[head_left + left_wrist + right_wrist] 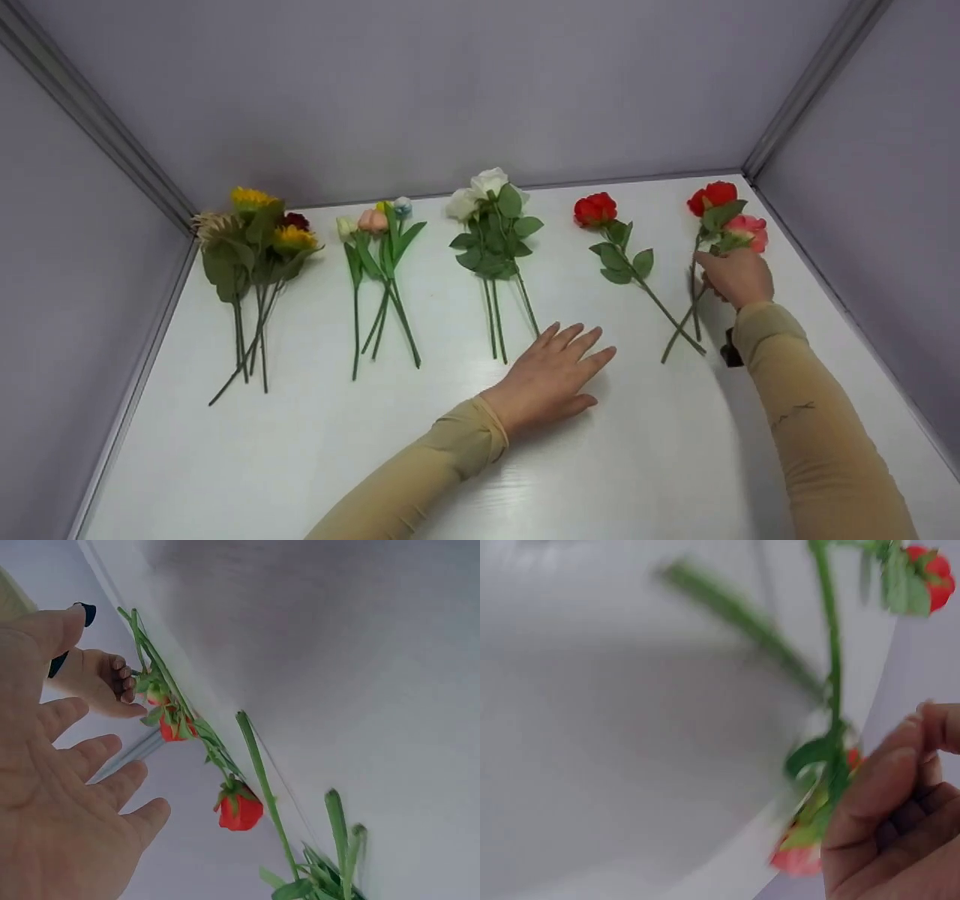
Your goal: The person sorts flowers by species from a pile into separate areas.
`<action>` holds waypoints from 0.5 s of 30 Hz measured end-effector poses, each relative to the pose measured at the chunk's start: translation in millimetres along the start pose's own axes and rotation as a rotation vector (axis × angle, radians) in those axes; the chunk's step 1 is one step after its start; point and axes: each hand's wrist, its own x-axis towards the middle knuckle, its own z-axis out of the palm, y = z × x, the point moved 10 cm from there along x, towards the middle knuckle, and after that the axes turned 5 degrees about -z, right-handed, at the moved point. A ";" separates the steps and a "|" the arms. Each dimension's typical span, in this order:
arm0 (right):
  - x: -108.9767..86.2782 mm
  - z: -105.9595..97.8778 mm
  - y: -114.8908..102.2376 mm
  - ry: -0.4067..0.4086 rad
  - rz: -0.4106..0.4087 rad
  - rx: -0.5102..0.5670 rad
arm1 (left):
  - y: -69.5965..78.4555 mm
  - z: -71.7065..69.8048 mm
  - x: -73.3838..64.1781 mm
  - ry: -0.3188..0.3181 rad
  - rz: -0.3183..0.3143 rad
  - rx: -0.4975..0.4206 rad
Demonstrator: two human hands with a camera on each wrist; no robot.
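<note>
My left hand (551, 375) is spread over the white table near the white roses' stem ends, palm down, holding nothing. Its fingers (97, 754) are straight and apart in the left wrist view. At the far right, my right hand (739, 276) is beside the pink rose (750, 231), covering part of its stem. A red rose (712, 196) lies just above. In the right wrist view, the right hand's fingers (881, 787) are loosely curled, with no stem visible inside them. The pink rose's stem crosses that of another red rose (596, 210) to the left.
White roses (489, 181) lie mid-table, tulips (373, 220) left of them, and a mixed bunch with sunflowers (292, 238) at the far left. Grey panels (480, 90) enclose the table's back and sides. A small black object (731, 351) sits by the right wrist.
</note>
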 end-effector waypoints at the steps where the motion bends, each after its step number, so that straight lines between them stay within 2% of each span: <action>1: 0.1 -3.3 7.6 0.008 0.021 -0.010 | 3.7 1.6 1.5 -0.004 0.008 0.002; 5: -1.8 -4.1 26.6 -0.031 0.070 -0.046 | 14.0 8.6 4.4 -0.020 0.027 -0.008; 8: -3.6 5.8 33.6 -0.110 0.094 0.005 | 17.6 11.9 4.0 -0.027 0.034 -0.013; 10: -5.0 12.9 37.7 -0.152 0.122 0.093 | 19.0 13.0 3.3 -0.024 0.040 -0.014; 15: -9.7 23.1 47.0 -0.171 0.214 0.413 | 23.3 11.4 1.0 0.014 0.076 0.005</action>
